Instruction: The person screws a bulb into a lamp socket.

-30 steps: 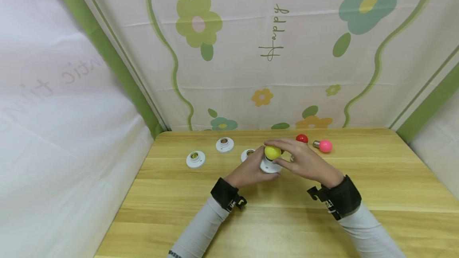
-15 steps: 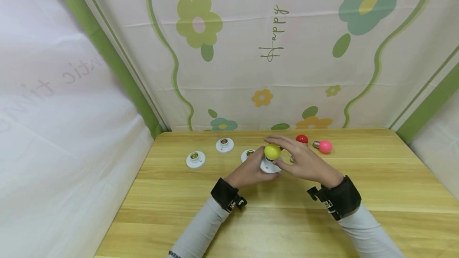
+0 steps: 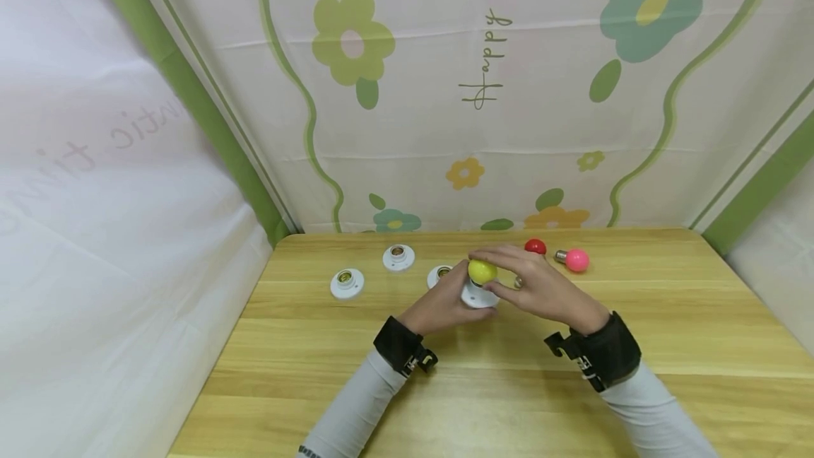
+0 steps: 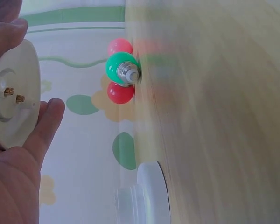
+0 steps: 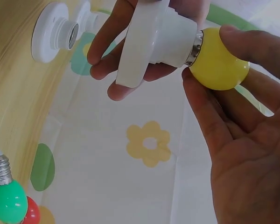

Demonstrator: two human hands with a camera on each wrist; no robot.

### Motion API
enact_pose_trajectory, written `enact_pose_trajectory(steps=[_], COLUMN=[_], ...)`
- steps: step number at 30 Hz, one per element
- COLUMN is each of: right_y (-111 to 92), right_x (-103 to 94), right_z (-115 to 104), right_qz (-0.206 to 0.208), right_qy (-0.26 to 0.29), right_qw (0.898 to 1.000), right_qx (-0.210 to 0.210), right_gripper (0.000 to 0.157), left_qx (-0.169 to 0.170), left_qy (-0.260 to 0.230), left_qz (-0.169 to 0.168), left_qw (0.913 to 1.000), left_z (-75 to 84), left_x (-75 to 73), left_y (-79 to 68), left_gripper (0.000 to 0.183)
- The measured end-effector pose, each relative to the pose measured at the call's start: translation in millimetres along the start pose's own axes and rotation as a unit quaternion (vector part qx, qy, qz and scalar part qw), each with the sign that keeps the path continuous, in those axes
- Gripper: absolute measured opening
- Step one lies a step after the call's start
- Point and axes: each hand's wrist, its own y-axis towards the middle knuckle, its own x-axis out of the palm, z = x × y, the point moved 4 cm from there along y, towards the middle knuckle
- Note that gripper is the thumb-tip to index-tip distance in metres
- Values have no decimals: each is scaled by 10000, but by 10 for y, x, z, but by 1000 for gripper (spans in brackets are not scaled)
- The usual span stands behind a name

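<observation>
My left hand [image 3: 445,306] grips a white lamp holder [image 3: 478,296] by its round base, above the table. Two brass screws show on the holder's underside in the left wrist view. A yellow light bulb [image 5: 220,59] sits in the holder's mouth, a band of its metal cap still visible at the rim. The thumb and fingers of my right hand [image 3: 540,285] pinch the yellow globe. From the head view, the right hand hides most of a green bulb [image 4: 121,68], which the left wrist view shows on the table among other bulbs.
Other white lamp holders stand on the wooden table [image 3: 445,401]: one at far left [image 3: 347,283], one behind it [image 3: 398,257], and one partly behind my left hand [image 3: 437,275]. A red bulb [image 3: 535,247] and a pink bulb [image 3: 576,259] lie at the back right.
My right fingers loosened and spread off the yellow bulb half a second ago, and now close on it again. My left hand and the lamp holder stay almost still.
</observation>
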Motion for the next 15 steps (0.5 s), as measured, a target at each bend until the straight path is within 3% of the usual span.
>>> enact_pose_trajectory(steps=[15], right_y=[2], right_x=[0], right_z=[23], right_qz=[248], right_qy=[-340], right_qw=[9989], right_qx=[223], right_gripper=[49], left_qx=[68], left_qy=[-2], left_qz=[-115], left_qw=[9999], left_z=[34], left_x=[14], left_y=[4], left_gripper=[77])
